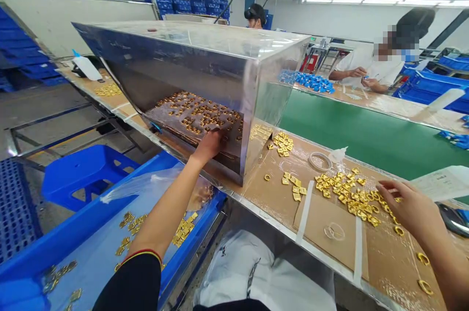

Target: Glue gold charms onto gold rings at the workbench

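My left hand [211, 144] reaches into the open front of a metal box [252, 81], over a dark board [157, 116] dotted with many small gold pieces [198, 118]. Shadow hides its fingertips, so I cannot make out whether they hold anything. On the right of the table, my right hand [412, 206] hovers at the edge of a pile of gold square pieces [344, 191]. Its fingers are bent a little and apart, with nothing visible in them. Gold rings [398, 231] lie just under and below it.
A blue tray [200, 237] with gold pieces on plastic film stands at lower left, beside a blue stool [88, 174]. A tape roll [320, 161] lies behind the pile. Across the green belt [348, 125], a person in white [381, 66] works near blue pieces [315, 82].
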`<act>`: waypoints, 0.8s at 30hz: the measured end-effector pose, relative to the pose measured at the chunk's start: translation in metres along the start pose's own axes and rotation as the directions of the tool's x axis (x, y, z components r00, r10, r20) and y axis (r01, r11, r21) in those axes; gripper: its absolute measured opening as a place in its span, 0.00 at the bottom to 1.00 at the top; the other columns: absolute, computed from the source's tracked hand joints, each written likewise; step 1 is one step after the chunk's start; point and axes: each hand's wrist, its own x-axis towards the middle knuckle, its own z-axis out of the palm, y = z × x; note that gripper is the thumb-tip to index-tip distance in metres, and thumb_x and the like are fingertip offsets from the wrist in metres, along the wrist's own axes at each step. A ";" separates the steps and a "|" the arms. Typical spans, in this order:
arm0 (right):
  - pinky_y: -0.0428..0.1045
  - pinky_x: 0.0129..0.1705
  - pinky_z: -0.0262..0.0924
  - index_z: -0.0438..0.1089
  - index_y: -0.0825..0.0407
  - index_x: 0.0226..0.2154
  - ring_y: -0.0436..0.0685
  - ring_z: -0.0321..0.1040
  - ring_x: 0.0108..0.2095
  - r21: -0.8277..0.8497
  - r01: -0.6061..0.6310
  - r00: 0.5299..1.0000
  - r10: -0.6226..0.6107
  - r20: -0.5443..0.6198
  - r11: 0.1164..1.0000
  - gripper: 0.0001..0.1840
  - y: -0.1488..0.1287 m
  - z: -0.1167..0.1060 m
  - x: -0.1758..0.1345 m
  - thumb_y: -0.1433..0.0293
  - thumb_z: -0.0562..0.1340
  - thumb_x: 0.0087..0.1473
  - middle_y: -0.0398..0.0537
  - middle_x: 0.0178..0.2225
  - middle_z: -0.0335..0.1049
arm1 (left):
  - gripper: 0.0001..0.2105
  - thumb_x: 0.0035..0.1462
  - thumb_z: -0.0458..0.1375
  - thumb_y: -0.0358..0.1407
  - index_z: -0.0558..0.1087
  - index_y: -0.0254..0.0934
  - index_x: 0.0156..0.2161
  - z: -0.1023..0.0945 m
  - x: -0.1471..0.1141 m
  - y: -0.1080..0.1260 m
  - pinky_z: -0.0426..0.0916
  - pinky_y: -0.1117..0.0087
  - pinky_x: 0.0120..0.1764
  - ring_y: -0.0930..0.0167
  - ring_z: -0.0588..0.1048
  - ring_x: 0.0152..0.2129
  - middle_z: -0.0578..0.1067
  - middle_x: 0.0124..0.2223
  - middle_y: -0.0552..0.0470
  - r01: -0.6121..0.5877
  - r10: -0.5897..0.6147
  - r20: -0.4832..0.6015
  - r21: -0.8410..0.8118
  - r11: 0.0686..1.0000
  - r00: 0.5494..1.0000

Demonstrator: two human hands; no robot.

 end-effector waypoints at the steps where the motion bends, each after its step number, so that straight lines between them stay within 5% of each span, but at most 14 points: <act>1: 0.54 0.25 0.57 0.75 0.48 0.24 0.58 0.67 0.21 0.051 -0.032 0.999 0.031 0.024 0.998 0.36 -0.001 -0.008 -0.022 0.34 0.55 0.48 0.58 0.28 0.77 | 0.15 0.57 0.54 0.24 0.81 0.34 0.45 0.002 0.004 0.002 0.73 0.62 0.48 0.57 0.80 0.45 0.81 0.47 0.37 -0.004 0.004 0.005 0.003 1.000 1.000; 5: 0.54 0.23 0.63 0.76 0.49 0.28 0.61 0.70 0.20 0.231 -0.284 0.957 0.289 0.014 0.931 0.38 -0.002 -0.017 -0.122 0.32 0.59 0.39 0.55 0.25 0.76 | 0.14 0.59 0.53 0.24 0.80 0.31 0.44 -0.002 -0.012 0.008 0.71 0.61 0.47 0.55 0.78 0.47 0.77 0.53 0.32 0.001 -0.001 -0.056 0.011 1.000 0.998; 7: 0.54 0.24 0.65 0.76 0.50 0.29 0.63 0.72 0.22 0.327 -0.437 0.894 0.443 0.061 0.838 0.38 0.002 -0.009 -0.165 0.32 0.61 0.38 0.54 0.23 0.75 | 0.11 0.62 0.54 0.30 0.79 0.33 0.38 -0.009 -0.038 0.012 0.71 0.63 0.42 0.58 0.79 0.40 0.79 0.45 0.38 -0.012 0.008 -0.103 -0.042 0.999 0.995; 9: 0.53 0.23 0.66 0.76 0.51 0.29 0.63 0.73 0.23 0.426 -0.520 0.839 0.537 0.091 0.741 0.41 0.007 0.003 -0.194 0.30 0.62 0.35 0.54 0.23 0.76 | 0.13 0.65 0.53 0.37 0.78 0.35 0.33 -0.013 -0.068 0.020 0.70 0.68 0.38 0.64 0.78 0.32 0.80 0.35 0.47 -0.145 0.159 0.056 -0.202 0.969 0.986; 11: 0.51 0.23 0.65 0.76 0.52 0.29 0.62 0.73 0.23 0.475 -0.535 0.819 0.567 0.087 0.699 0.41 0.009 0.013 -0.207 0.30 0.63 0.35 0.53 0.23 0.77 | 0.12 0.66 0.54 0.38 0.78 0.37 0.36 -0.007 -0.093 0.037 0.70 0.71 0.36 0.68 0.78 0.31 0.80 0.34 0.52 -0.251 0.381 0.314 -0.384 0.888 0.870; 13: 0.51 0.24 0.65 0.76 0.53 0.28 0.61 0.73 0.24 0.489 -0.535 0.812 0.580 0.071 0.689 0.42 0.010 0.019 -0.206 0.30 0.63 0.35 0.54 0.23 0.77 | 0.09 0.65 0.56 0.35 0.78 0.38 0.40 0.013 -0.102 0.062 0.71 0.71 0.40 0.68 0.79 0.35 0.81 0.38 0.52 -0.315 0.493 0.380 -0.441 0.840 0.783; 19: 0.51 0.25 0.65 0.75 0.53 0.28 0.59 0.72 0.22 0.529 -0.490 0.814 0.581 -0.007 0.692 0.39 0.011 0.024 -0.197 0.32 0.62 0.41 0.53 0.22 0.76 | 0.11 0.60 0.58 0.25 0.77 0.36 0.46 0.109 -0.058 0.143 0.70 0.59 0.53 0.59 0.77 0.49 0.78 0.52 0.41 -0.346 0.377 0.246 -0.161 0.924 0.893; 24: 0.50 0.24 0.66 0.77 0.53 0.31 0.58 0.72 0.24 0.563 -0.501 0.809 0.587 0.035 0.657 0.38 0.019 0.029 -0.210 0.34 0.61 0.46 0.53 0.24 0.77 | 0.11 0.61 0.55 0.25 0.76 0.36 0.45 0.139 -0.029 0.147 0.71 0.58 0.50 0.59 0.77 0.44 0.78 0.44 0.41 -0.365 0.392 0.271 -0.147 0.919 0.879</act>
